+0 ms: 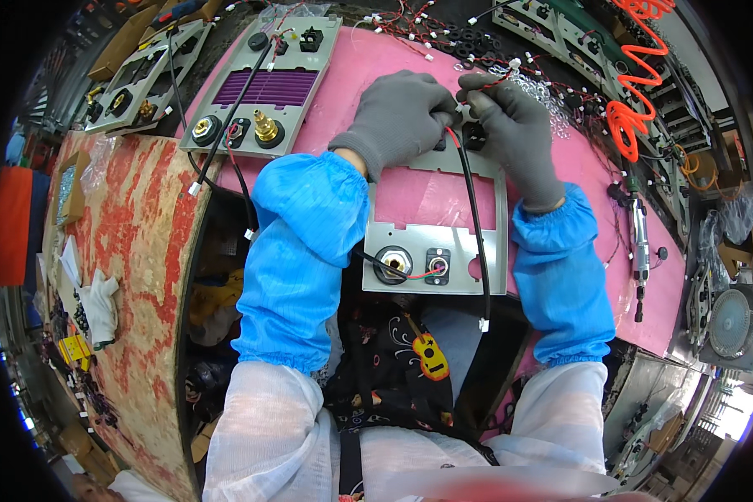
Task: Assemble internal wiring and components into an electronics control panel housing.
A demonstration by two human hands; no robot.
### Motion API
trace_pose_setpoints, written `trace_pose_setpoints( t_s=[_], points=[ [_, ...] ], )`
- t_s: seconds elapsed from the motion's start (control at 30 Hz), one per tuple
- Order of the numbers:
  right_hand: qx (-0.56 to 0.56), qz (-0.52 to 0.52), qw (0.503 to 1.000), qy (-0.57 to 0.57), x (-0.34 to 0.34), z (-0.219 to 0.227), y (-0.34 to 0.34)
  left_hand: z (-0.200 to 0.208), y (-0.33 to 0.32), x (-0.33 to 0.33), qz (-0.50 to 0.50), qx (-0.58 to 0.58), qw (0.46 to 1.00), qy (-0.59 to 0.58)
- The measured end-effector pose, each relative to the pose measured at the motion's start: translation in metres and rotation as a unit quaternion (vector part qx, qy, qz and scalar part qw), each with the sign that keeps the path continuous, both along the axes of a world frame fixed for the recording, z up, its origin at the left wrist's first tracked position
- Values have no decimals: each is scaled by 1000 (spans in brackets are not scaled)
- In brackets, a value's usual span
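Observation:
In front of me on the pink tabletop lies a grey metal panel (498,280) with a wide rectangular opening. My left hand (400,117), in a grey glove, is closed over the panel's far end, its fingertips around something hidden. Close beside it, my right hand (517,130), also gloved, pinches a thin red-and-black wire (495,83) that ends in a small white connector (514,64). From between the hands a black cable (473,205) with a red end runs down across the panel. Nearer me, the panel bears a round brass-centred fitting (392,264) and a square black socket (437,265).
Another grey panel (316,84) with purple slats and a brass fitting stands at left. Loose washers (540,92) and red wiring (393,23) lie at the back. An orange coiled hose (623,125) hangs at right near a power screwdriver (640,243).

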State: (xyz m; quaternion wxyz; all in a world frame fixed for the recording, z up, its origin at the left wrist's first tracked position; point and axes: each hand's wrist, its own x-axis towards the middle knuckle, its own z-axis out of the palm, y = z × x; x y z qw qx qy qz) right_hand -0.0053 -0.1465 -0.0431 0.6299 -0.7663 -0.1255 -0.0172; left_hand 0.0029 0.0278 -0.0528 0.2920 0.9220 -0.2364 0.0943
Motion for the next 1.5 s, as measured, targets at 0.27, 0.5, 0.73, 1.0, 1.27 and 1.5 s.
trace_pose_setpoints(
  t_s=[0.27,0.5,0.73,1.0,1.27,1.5],
  points=[
    [-37,-15,999,-7,3,0,3,-2,1,3,8,4,1000,10],
    [-25,-9,998,-48,2,0,0,-1,0,3,5,-7,1000,21],
    [-60,5,997,-57,3,-1,-1,-2,0,3,14,0,1000,8],
    [-68,32,997,0,6,8,-1,-7,3,7,-6,-11,1000,-5],
    [-47,46,998,3,5,10,-2,-2,1,4,-3,5,1000,9],
    [-182,26,976,-115,3,1,-3,-6,1,7,20,50,998,-20]
  ],
)
